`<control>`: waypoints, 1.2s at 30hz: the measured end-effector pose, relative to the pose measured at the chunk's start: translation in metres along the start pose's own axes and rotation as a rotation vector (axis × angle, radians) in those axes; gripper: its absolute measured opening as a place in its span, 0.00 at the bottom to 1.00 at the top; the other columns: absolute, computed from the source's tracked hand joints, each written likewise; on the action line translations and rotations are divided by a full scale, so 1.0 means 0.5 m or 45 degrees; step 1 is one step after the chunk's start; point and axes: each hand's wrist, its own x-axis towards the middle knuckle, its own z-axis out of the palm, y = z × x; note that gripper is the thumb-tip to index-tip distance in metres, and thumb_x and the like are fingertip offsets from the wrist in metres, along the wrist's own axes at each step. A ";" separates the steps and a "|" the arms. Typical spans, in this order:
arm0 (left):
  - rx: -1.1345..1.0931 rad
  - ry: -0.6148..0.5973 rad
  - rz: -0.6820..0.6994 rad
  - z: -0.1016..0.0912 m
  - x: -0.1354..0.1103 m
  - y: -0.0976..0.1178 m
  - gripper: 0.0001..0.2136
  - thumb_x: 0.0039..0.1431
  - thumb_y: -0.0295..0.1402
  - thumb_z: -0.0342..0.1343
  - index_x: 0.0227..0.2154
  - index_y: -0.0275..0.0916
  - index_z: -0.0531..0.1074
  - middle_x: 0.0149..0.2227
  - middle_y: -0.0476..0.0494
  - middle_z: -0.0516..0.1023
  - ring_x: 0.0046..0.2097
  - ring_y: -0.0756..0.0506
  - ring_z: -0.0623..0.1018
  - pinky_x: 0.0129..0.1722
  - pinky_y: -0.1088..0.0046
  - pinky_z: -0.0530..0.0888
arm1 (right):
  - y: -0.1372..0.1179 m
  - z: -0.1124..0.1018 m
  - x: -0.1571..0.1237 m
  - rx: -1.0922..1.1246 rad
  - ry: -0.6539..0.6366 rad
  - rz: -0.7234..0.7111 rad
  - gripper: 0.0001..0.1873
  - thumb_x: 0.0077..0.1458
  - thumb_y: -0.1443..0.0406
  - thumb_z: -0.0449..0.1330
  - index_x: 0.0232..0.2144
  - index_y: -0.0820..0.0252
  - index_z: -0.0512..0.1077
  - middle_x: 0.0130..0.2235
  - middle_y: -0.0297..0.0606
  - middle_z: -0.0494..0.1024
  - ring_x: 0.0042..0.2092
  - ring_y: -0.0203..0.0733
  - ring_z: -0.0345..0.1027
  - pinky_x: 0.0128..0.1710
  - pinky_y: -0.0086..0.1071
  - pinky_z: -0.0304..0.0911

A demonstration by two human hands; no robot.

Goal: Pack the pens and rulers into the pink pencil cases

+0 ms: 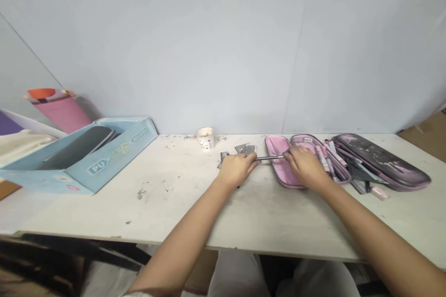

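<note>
Left hand (237,170): fingertips pinch one end of a silver pen (270,158), above metal set squares (244,150)
Right hand (306,166): pinched on the pen's other end, over an open pink pencil case (277,167)
Done so far: set squares lie out on the table (156,209)
Left in place: pens (324,160) in the case's right half

Bright, even light, soft shadows, wide-angle bending at the edges.

Pencil case (278,160) is bubblegum pink inside, marbled cover (381,162) swirls black and pink, silver pen (270,158) right of center, pale blue box (114,158) far left, off-white counter (167,204) all scuffed.
</note>
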 end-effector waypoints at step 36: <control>-1.077 -0.034 -0.266 0.042 0.016 0.059 0.14 0.56 0.33 0.47 0.45 0.37 0.66 0.36 0.45 0.71 0.39 0.48 0.70 0.43 0.70 0.67 | 0.011 0.019 -0.059 0.524 0.045 0.021 0.13 0.58 0.59 0.47 0.35 0.59 0.67 0.35 0.41 0.73 0.39 0.44 0.64 0.40 0.37 0.57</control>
